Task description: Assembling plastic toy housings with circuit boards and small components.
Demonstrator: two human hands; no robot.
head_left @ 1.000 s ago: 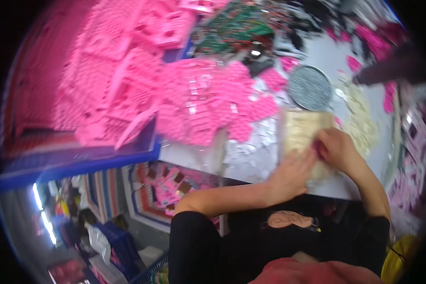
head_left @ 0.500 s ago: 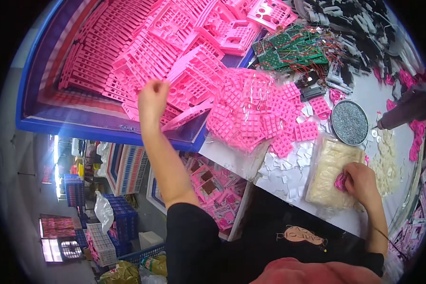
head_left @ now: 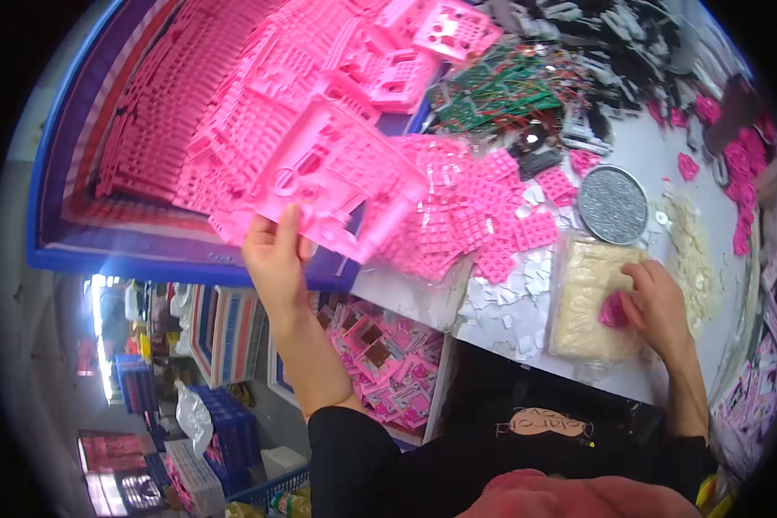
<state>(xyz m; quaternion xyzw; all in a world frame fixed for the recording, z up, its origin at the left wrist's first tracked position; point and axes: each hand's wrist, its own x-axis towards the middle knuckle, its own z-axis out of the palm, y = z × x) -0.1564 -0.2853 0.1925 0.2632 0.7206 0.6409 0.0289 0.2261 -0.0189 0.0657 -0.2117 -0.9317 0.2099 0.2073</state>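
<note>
My left hand grips the near edge of a pink plastic housing, raised over the near side of a blue-rimmed bin. Its open inner side, with a round ring and slots, shows. More pink housings fill the bin in rows and loose stacks. At the right, my right hand has its thumb and fingers curled at a small coil of pink cord. That coil is over a cream-coloured slab wrapped in clear plastic. Blur hides exactly how the fingertips meet the cord.
Pink keypads, partly bagged, lie beside white squares. A round dish of small metal pieces stands near a dark tool. Green circuit boards with wires are heaped farther back. Below the table sits a box of pink parts.
My left hand has lifted a pink housing from the bin and moved slightly nearer. The fingers of my right hand have spread somewhat at the cord coil. The view has shifted a little.
</note>
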